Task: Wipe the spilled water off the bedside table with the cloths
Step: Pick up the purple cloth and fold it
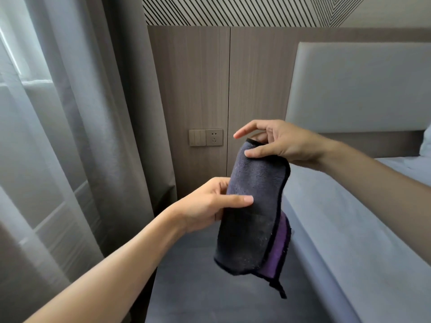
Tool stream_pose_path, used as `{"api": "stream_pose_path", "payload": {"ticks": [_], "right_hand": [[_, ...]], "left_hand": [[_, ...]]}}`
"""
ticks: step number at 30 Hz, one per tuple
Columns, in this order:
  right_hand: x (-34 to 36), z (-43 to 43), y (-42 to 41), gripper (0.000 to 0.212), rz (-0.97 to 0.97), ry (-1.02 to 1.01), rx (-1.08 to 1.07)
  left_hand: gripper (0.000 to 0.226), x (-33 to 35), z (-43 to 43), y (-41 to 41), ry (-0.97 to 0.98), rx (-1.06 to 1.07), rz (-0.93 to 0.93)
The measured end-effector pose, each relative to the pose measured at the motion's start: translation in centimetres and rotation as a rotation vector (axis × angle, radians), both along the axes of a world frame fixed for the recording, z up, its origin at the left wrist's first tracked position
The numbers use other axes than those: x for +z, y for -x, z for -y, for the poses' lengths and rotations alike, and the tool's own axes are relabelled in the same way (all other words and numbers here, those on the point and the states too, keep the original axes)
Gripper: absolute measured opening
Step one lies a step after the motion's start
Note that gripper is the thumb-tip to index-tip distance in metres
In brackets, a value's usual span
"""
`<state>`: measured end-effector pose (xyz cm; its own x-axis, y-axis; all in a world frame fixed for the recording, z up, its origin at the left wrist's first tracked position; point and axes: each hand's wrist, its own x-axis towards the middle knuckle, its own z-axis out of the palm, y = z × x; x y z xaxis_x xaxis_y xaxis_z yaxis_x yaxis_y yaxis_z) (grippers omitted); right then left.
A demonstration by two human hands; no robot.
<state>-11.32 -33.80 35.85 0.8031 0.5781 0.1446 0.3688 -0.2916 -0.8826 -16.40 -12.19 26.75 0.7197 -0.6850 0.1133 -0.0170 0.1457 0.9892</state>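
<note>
I hold the cloth (pixel 253 213) hanging upright in the air, my right hand (pixel 283 144) pinching its top edge, my left hand (pixel 207 205) gripping its middle, the bedside table (pixel 193 297) directly below.

I'm looking into a bedroom, likely a hotel room. A made bed (pixel 349 217) with padded headboard (pixel 359 87) sits beside wood wall panelling (pixel 198 89). Floor-length curtains (pixel 93 113) hang nearby.

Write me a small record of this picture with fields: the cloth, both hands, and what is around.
cloth: dark grey, black edge, purple showing behind, held in the air
left hand: grips the cloth's middle, thumb in front
right hand: pinches the top edge
around: bed at the right, curtain at the left, wall socket behind
</note>
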Motion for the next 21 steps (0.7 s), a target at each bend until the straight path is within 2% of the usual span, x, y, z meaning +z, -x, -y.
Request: {"api": "stream_pose_path", "payload": {"ticks": [2,3,6,9,11,12,14,16,18,19,21], "right_hand": [[-1.9,-0.4,-0.5,0.023,-0.049,-0.074,-0.232],[-3.0,-0.4,-0.8,0.029,-0.103,-0.057,-0.337],[-6.5,0.7,-0.7,0.068,-0.301,0.138,-0.545],[-9.4,1.4,0.3,0.100,-0.579,0.241,-0.416],[-10.5,1.2,0.6,0.106,-0.730,0.076,-0.281],[-10.7,0.9,0.8,0.105,-0.776,-0.038,-0.250],[-10.5,0.1,1.2,0.089,-0.777,-0.237,-0.230],[-10.2,-0.7,1.4,0.060,-0.684,-0.377,-0.194],[-9.9,-1.3,1.7,0.028,-0.579,-0.425,-0.147],[-9.6,-1.6,1.9,0.021,-0.536,-0.425,-0.132],[-9.2,-2.0,2.2,0.028,-0.469,-0.425,-0.150]], "left_hand": [[0.023,0.3,0.2,0.1,0.074,0.052,-0.075],[0.022,0.5,0.2,0.0,0.102,0.089,-0.104],[0.029,1.2,0.0,-0.5,0.135,0.167,-0.169],[0.026,1.2,-0.4,-1.1,0.154,0.226,-0.214],[0.015,1.0,-0.4,-1.4,0.178,0.267,-0.256],[0.014,0.8,-0.4,-1.5,0.182,0.287,-0.275],[0.018,0.4,-0.4,-1.6,0.172,0.319,-0.309],[0.020,0.0,-0.5,-1.6,0.132,0.326,-0.340],[0.027,-0.1,-0.6,-1.6,0.128,0.328,-0.359],[0.031,-0.1,-0.6,-1.7,0.139,0.350,-0.348],[0.033,-0.1,-0.7,-2.0,0.108,0.452,-0.254]]}}
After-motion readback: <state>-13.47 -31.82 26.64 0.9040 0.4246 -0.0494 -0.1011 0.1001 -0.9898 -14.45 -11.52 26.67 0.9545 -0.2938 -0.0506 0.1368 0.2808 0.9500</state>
